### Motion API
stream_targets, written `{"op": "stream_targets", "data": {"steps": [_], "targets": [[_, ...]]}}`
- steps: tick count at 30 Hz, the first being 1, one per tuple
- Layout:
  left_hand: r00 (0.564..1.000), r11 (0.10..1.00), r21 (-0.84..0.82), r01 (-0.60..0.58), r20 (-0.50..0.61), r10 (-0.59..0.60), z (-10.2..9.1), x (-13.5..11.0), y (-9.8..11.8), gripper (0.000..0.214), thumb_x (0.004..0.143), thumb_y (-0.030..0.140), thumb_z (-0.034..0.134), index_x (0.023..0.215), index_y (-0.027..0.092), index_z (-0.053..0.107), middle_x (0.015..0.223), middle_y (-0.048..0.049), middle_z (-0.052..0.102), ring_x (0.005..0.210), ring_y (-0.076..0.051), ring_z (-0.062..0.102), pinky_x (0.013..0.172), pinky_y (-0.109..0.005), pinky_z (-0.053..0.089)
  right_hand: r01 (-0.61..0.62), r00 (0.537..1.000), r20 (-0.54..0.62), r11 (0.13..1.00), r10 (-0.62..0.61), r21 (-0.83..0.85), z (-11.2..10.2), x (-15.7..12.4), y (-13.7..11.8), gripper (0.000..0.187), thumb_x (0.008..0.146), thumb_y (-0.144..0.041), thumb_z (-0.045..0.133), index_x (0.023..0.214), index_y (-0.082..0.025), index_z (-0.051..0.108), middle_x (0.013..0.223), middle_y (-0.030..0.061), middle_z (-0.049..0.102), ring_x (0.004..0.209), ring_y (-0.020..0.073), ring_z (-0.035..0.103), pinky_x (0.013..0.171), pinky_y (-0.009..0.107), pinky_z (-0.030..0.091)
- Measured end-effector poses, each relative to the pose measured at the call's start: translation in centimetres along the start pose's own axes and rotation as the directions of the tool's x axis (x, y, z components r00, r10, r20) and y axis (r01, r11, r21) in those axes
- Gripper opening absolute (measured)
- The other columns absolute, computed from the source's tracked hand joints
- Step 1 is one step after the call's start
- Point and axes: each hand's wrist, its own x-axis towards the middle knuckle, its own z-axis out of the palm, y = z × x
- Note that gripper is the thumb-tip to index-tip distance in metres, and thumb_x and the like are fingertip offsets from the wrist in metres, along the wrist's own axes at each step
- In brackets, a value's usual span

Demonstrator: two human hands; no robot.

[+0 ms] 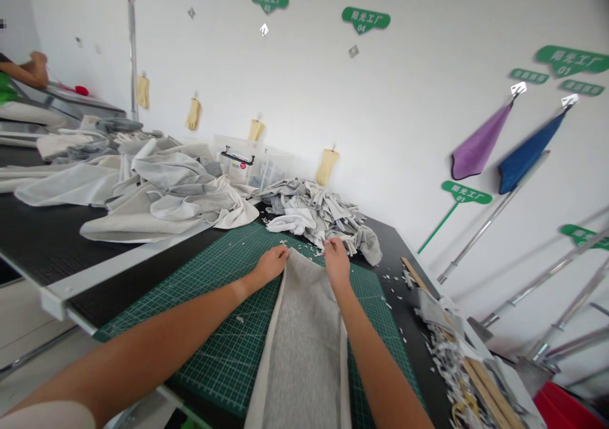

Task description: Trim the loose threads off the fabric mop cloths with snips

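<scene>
A long strip of grey fabric with paler side edges stretches toward me over the green cutting mat. My left hand pinches its far left corner. At the far right corner, my right hand is closed on the same fabric, its fingertips partly hidden from view. Between the hands the far edge sags slightly. Small white scraps lie on the mat just beyond the cloth.
A heap of grey fabric pieces lies behind the mat. Larger pale cloths pile up at left, near a clear plastic box. Wooden strips and shredded scraps line the right edge. Another person's arm shows far left.
</scene>
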Motion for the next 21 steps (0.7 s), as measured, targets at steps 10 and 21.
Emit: {"op": "stream_targets", "data": {"steps": [10, 21], "targets": [[0.999, 0.986, -0.169, 0.007, -0.045, -0.014, -0.1, -0.1, 0.4, 0.02, 0.09, 0.037, 0.056, 0.092, 0.02, 0.067, 0.079, -0.0006, 0.069, 0.078, -0.017, 0.062, 0.072, -0.026, 0.045, 0.245, 0.969, 0.004, 0.954, -0.248, -0.173, 1.1, -3.0, -2.1, 0.041, 0.103, -0.044, 0.028, 0.119, -0.023, 0.06, 0.107, 0.0073, 0.069, 0.096, 0.0232, 0.062, 0.082, 0.029, 0.041], [0.978, 0.936, -0.303, -0.178, 0.053, 0.203, -0.5, 0.5, 0.3, 0.036, 0.091, 0.045, 0.052, 0.097, 0.016, 0.074, 0.089, -0.0042, 0.073, 0.085, -0.019, 0.065, 0.08, -0.027, 0.048, 0.154, 0.981, 0.101, 0.979, -0.168, 0.134, 3.2, -4.4, 1.1, 0.051, 0.103, -0.048, 0.019, 0.115, -0.023, 0.062, 0.114, 0.0077, 0.067, 0.109, 0.0228, 0.059, 0.094, 0.033, 0.044]]}}
